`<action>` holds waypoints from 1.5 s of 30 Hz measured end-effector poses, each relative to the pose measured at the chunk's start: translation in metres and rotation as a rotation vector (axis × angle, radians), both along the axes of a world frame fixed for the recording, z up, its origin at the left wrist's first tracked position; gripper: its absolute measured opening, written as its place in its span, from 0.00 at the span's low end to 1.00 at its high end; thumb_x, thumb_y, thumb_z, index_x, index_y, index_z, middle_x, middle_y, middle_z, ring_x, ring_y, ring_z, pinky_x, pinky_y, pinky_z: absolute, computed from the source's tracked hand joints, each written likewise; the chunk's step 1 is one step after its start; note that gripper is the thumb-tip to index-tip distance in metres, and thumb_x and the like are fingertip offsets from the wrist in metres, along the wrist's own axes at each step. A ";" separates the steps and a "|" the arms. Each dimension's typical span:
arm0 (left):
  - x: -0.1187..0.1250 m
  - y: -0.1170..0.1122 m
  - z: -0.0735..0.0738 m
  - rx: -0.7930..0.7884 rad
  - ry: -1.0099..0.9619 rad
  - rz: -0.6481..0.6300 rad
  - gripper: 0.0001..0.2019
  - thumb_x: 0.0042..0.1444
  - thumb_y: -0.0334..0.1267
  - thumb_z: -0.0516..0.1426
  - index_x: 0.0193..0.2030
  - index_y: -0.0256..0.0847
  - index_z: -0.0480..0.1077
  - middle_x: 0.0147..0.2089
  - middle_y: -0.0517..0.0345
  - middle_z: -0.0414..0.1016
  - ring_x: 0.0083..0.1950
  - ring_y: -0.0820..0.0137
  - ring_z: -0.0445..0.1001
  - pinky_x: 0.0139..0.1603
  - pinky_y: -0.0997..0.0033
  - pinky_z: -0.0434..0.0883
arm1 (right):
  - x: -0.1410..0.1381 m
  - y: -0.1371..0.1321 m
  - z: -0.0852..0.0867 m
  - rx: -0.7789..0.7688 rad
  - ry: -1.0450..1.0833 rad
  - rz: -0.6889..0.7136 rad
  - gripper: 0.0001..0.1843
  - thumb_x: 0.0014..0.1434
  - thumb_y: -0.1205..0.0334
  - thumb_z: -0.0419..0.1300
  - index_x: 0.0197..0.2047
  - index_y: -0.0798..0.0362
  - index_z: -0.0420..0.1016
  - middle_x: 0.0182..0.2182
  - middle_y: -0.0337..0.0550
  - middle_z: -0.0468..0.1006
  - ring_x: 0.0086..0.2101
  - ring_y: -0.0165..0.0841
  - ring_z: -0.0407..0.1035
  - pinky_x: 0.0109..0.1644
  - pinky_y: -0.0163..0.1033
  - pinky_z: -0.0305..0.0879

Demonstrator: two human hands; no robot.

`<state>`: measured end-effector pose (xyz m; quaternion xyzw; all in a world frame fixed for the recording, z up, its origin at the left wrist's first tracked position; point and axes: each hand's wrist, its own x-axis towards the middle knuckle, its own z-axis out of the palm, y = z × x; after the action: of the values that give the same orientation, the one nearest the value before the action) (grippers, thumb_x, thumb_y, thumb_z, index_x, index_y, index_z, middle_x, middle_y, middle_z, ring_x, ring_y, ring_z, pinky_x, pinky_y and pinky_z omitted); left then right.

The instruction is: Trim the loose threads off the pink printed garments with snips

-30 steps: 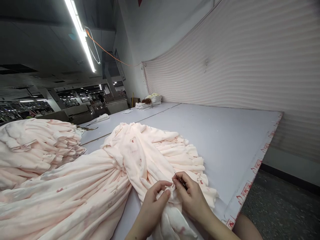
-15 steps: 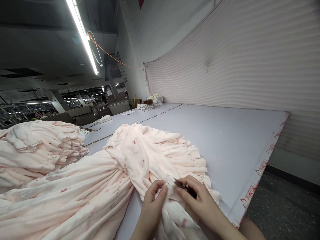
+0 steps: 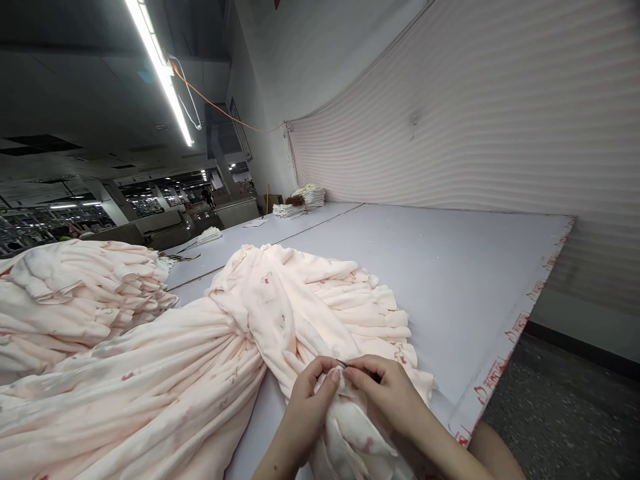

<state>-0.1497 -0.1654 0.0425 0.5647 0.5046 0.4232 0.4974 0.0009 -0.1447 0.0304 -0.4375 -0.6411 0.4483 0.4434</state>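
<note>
A pale pink printed fleece fabric point(image 3: 300, 313), gathered and twisted in the middle, lies across the table with its ruffled layers fanned to the right. My left hand point(image 3: 313, 393) pinches a bit of this cloth between thumb and fingers. Against it, my right hand point(image 3: 385, 387) is closed around small dark thread snips point(image 3: 343, 363); their pointed tip reaches the pinched cloth by my left fingertips. Most of the snips is hidden by my right fingers. A loose fold of the fabric hangs below both hands.
A thick heap of the same fabric point(image 3: 85, 300) lies at the left. Stacks of folded white cloth point(image 3: 310, 197) stand at the far end of the pale table point(image 3: 450, 267). A striped sheet point(image 3: 450, 120) hangs along the wall. Red-printed tape point(image 3: 493, 380) runs along the table's right edge.
My right hand has moved left, bringing the snips' tip against the cloth at my left fingertips. Both hands are now close together. The view has shifted slightly.
</note>
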 end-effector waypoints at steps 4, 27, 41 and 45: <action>-0.043 -0.010 0.020 -0.039 0.048 0.120 0.11 0.53 0.46 0.57 0.34 0.39 0.69 0.31 0.61 0.70 0.38 0.68 0.68 0.40 0.75 0.65 | 0.020 0.003 -0.007 -0.074 0.105 0.011 0.14 0.54 0.52 0.58 0.33 0.55 0.77 0.29 0.42 0.77 0.32 0.35 0.70 0.36 0.35 0.64; -0.094 -0.064 -0.017 0.152 1.551 0.382 0.16 0.55 0.30 0.46 0.47 0.38 0.68 0.53 0.42 0.67 0.51 0.53 0.67 0.50 0.53 0.62 | 0.097 0.020 -0.063 -0.263 0.238 -0.062 0.18 0.51 0.44 0.57 0.27 0.53 0.69 0.20 0.34 0.65 0.19 0.28 0.59 0.20 0.31 0.53; 0.086 -0.030 -0.052 0.732 0.789 0.321 0.14 0.47 0.18 0.47 0.36 0.41 0.60 0.43 0.50 0.65 0.46 0.64 0.66 0.46 0.61 0.67 | 0.094 0.018 -0.055 -0.325 0.335 -0.127 0.20 0.51 0.42 0.57 0.28 0.52 0.64 0.14 0.28 0.56 0.15 0.26 0.51 0.18 0.31 0.50; 0.070 -0.031 -0.050 0.778 0.698 0.303 0.13 0.49 0.19 0.46 0.36 0.41 0.59 0.39 0.53 0.65 0.43 0.67 0.67 0.42 0.66 0.68 | 0.108 0.010 -0.048 -0.105 0.168 -0.194 0.15 0.46 0.51 0.64 0.35 0.51 0.71 0.33 0.41 0.71 0.37 0.37 0.65 0.36 0.36 0.62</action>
<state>-0.0795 -0.1960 -0.0073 0.7349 0.5217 0.4330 -0.0119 0.1087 -0.1350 -0.0175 -0.4807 -0.5321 0.4713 0.5135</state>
